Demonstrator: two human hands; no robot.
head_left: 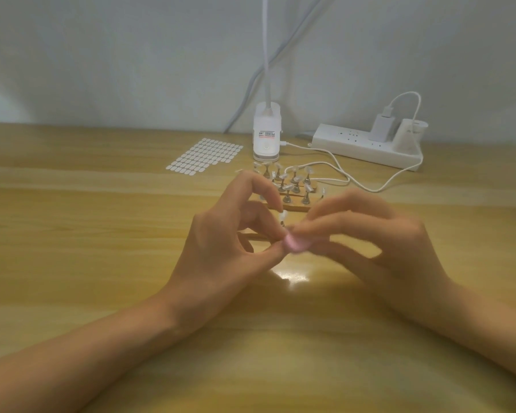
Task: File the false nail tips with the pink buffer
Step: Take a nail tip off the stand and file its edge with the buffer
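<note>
Left hand (221, 248) pinches the stand holding one false nail tip (283, 216); right hand (370, 242), motion-blurred, pinches the pink buffer (294, 245) just below that tip; contact indiscernible; fingers hide most of the buffer.

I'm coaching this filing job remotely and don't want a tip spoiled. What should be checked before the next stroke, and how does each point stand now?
1. Nail tip secured: the left hand pinches one nail tip by its stand. Ok.
2. Tool in hand: the right hand holds the pink buffer. Ok.
3. Buffer on the tip's edge: motion blur hides the contact. Cannot tell.
4. Other tips upright on the rack: ok.
5. White cable clear of the rack: it loops up to the rear stands. Not ok.
</note>
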